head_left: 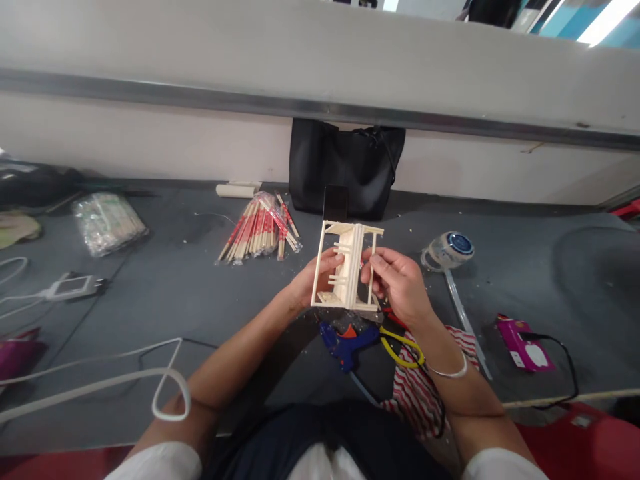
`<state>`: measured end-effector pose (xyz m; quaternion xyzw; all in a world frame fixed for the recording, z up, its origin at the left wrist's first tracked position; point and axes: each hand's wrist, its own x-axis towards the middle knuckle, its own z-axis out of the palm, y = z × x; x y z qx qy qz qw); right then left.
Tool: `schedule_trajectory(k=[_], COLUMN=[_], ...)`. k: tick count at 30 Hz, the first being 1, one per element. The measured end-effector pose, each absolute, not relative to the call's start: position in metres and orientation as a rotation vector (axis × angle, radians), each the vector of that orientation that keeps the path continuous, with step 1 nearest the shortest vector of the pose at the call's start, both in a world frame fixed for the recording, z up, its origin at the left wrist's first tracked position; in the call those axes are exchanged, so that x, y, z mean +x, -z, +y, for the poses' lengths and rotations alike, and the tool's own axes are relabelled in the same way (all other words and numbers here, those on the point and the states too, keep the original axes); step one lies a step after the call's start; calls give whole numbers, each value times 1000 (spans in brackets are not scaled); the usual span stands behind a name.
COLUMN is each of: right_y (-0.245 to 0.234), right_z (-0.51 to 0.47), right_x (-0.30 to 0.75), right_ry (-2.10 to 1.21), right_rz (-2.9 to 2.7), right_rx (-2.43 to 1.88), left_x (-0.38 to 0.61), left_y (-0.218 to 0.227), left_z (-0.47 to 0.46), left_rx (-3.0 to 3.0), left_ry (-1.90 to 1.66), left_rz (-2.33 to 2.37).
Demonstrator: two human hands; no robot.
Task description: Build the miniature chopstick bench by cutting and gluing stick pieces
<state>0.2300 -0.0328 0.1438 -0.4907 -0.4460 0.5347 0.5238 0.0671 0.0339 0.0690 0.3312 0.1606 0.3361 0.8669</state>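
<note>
A small frame built from pale wooden sticks (355,267) is held up above the table, with long rails, a solid middle band and short crosspieces. My left hand (320,275) grips it from the left, thumb on the middle part, other fingers partly hidden behind. On the right side, my right hand (393,277) pinches the outer stick of the frame between thumb and fingers. Just below the frame lie a blue glue gun (347,343) with an orange trigger and a pair of pliers with yellow handles (407,350).
Red-wrapped chopsticks (257,227) and another plastic-wrapped bundle (110,223) lie leftward. A black bag (345,167) leans against the wall, a phone (335,202) before it. Rightward are a jar (450,250), clear glue sticks (465,320), a purple box (525,343) and striped cloth (413,393). White cables (100,363) cross the left.
</note>
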Motion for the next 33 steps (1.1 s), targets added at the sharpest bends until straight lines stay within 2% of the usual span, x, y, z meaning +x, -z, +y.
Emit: schedule_trajectory(k=[10, 16, 22, 33], right_y=[-134, -139, -144, -139], right_z=[-24, -38, -53, -49], right_x=[239, 239, 230, 226], right_ry=[-1201, -448, -86, 23], right_rz=[-1214, -1542, -1880, -1966], right_rx=[-1288, -1341, -1206, -1233], left_x=[58, 59, 59, 56], left_y=[-81, -79, -80, -80], left_z=[41, 42, 43, 46], left_rx=[711, 624, 621, 753], left_ry=[-647, -832, -916, -1064], left_rz=[299, 372, 395, 509])
